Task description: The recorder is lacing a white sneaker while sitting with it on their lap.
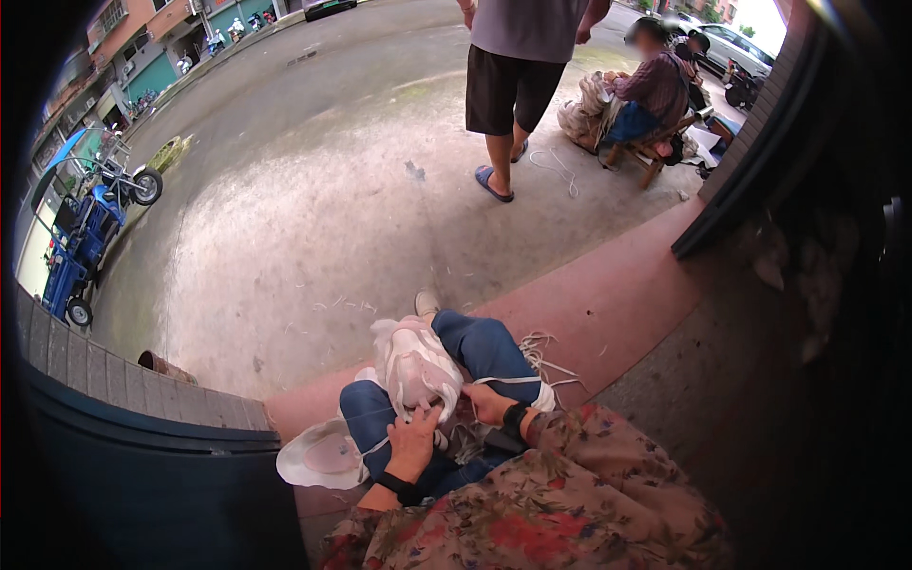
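Across my lap lies a pale pink and white shoe upper (418, 370), soft and crumpled, between my knees. My left hand (413, 442) is bent at its near edge, fingers against the white rim. Just right of the upper, my right hand (489, 404) is closed, its fingertips drawn together by a thin white lace (508, 381) that runs over my right thigh. Another white upper with a pink inside (328, 456) rests beside my left knee, with a lace trailing from it. Both wrists wear black bands.
Loose white laces (551, 356) hang beside my right knee on the pink step (598, 285). A person (518, 85) stands ahead in sandals; another person (655, 85) sits at the upper right beside a pale bundle (587, 109). A blue three-wheeler (90, 228) stands left.
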Demonstrator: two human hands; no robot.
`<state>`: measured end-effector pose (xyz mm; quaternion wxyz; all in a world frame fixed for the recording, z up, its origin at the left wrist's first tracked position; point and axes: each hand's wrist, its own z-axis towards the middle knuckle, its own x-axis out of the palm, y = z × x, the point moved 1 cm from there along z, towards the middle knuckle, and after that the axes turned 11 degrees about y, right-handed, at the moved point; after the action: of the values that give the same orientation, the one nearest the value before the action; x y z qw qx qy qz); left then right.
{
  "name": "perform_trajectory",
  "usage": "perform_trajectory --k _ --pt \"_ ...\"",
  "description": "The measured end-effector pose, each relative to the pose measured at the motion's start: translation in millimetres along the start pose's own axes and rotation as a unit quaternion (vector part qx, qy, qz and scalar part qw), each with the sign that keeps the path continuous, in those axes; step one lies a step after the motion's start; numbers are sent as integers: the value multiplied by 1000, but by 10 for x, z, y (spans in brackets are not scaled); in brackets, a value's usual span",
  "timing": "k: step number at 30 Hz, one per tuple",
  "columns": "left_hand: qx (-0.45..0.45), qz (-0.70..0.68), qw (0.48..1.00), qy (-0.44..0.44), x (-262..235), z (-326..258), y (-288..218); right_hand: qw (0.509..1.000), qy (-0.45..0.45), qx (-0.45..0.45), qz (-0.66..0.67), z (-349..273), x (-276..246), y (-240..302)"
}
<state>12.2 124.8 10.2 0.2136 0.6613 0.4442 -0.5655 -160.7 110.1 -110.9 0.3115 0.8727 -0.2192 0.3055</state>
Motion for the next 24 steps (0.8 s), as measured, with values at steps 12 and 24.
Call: perform_trajectory --k 12,24 --pt "48 32 995 -79 216 435 87 709 -58 -248 -658 -143 143 669" --pt "43 20 998 -31 324 284 73 495 -136 -199 -835 -123 659 584"
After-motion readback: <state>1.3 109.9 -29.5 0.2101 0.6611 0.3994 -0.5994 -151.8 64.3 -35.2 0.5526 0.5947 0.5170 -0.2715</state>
